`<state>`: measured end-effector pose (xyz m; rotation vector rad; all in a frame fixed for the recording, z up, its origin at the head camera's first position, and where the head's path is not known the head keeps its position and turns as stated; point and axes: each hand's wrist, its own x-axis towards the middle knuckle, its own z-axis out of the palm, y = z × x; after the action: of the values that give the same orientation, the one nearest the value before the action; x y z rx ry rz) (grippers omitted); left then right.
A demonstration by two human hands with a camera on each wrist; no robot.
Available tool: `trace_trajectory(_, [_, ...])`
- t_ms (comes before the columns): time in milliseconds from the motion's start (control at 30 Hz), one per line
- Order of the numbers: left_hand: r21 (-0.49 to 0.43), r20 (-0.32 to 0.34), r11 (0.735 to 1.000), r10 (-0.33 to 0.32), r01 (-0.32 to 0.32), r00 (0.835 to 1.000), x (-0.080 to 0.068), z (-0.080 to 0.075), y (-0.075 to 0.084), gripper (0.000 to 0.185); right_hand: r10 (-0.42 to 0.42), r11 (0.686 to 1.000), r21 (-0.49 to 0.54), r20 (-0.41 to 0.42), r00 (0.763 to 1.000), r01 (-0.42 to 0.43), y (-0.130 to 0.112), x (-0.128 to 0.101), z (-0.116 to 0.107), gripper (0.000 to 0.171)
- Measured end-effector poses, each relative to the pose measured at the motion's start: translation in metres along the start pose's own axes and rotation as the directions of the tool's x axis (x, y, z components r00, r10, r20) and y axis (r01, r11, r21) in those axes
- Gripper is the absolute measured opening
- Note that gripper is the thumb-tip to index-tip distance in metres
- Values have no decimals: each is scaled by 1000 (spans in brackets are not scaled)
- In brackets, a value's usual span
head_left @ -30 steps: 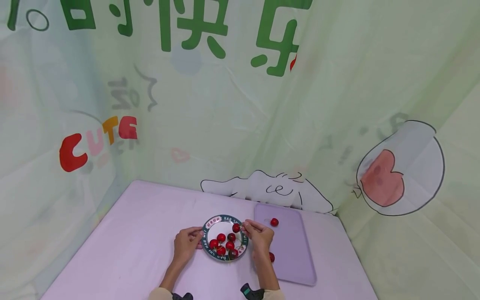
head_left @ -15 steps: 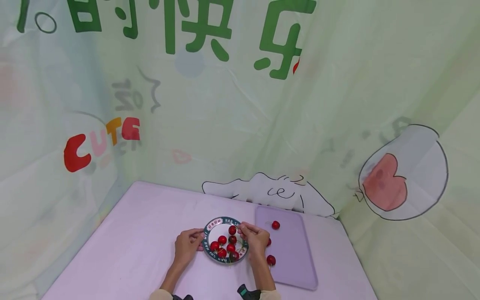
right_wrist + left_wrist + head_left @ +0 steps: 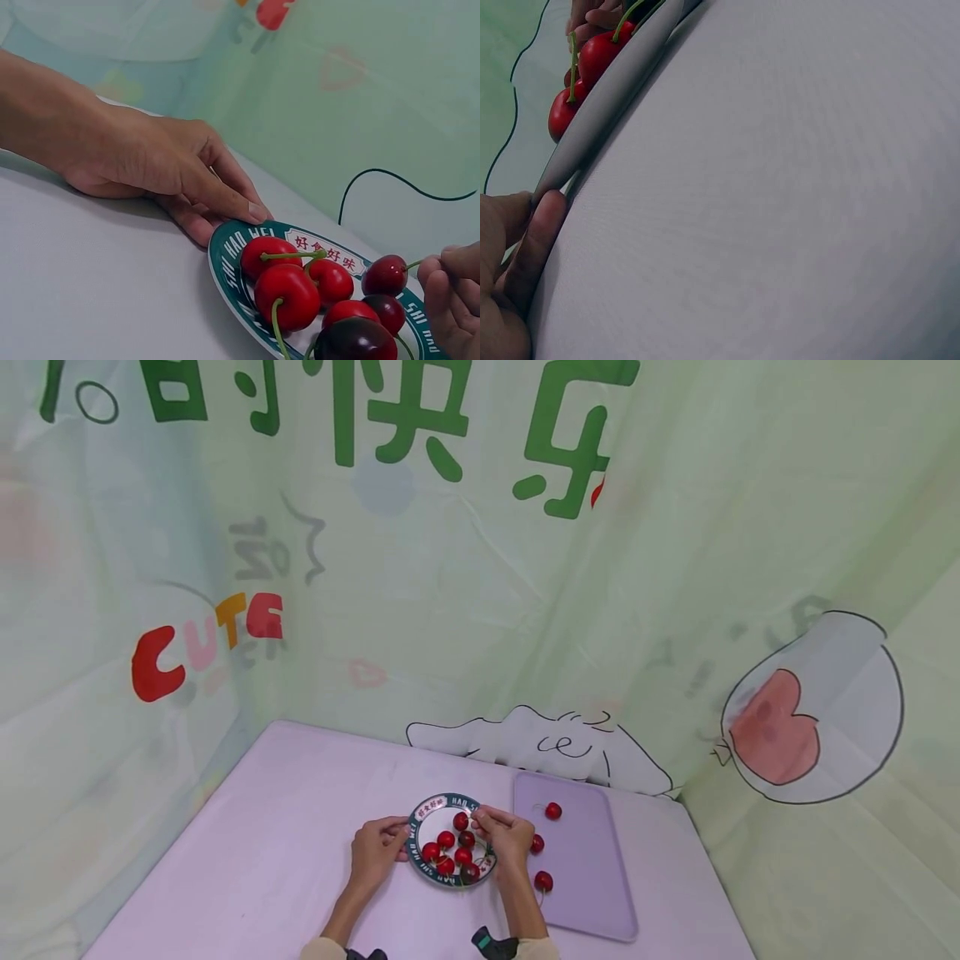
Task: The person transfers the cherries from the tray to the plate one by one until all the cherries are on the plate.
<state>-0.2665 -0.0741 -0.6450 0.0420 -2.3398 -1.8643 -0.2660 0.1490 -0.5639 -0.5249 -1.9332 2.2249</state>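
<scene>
A round plate with a dark green lettered rim (image 3: 442, 799) holds several red cherries (image 3: 447, 851) on the lilac table. My left hand (image 3: 397, 839) grips the plate's left rim, thumb on top (image 3: 251, 211) and a finger under the edge (image 3: 544, 225). My right hand (image 3: 480, 817) pinches the green stem of one red cherry (image 3: 461, 821) at the far side of the plate. In the right wrist view that cherry (image 3: 385, 275) hangs just over the plate (image 3: 225, 262), its stem running to my fingertips (image 3: 442, 266).
A purple tray (image 3: 592, 893) lies right of the plate with three loose cherries (image 3: 552, 811) on it. Printed green cloth (image 3: 450, 610) walls the table at the back and both sides. Bare lilac tabletop (image 3: 285, 827) stretches left of the plate.
My right hand has moved slightly left and down with the cherry, from the plate's right rim to over its far part. A tray cherry hidden by that hand now shows. The left hand stays put.
</scene>
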Motion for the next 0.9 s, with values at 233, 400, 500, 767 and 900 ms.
trace_trajectory(233, [-4, 2, 1000, 10, -10, 1000, -1, -1, 0, 26, -3, 1000, -18, 18, 1000, 3, 1, 0, 3, 27])
trace_trajectory(400, [2, 4, 1000, 13, -13, 1000, -1, 0, -1, 26, -3, 998, -61, 20, 1000, 5, 3, -1, 2, 26])
trace_trajectory(500, [0, 3, 1000, 2, -2, 1000, -2, 1, -2, 26, -9, 995, -99, 22, 1000, 11, 5, -2, -1, 26])
trace_trajectory(767, [8, 7, 1000, 1, -1, 1000, -2, 2, -4, 27, -54, 984, -169, -7, 999, 52, 14, 0, -3, 18])
trace_trajectory(900, [-3, 3, 1000, 6, -6, 1000, 0, 0, -2, 27, -112, 972, -210, -7, 994, 108, 16, 4, -3, 15])
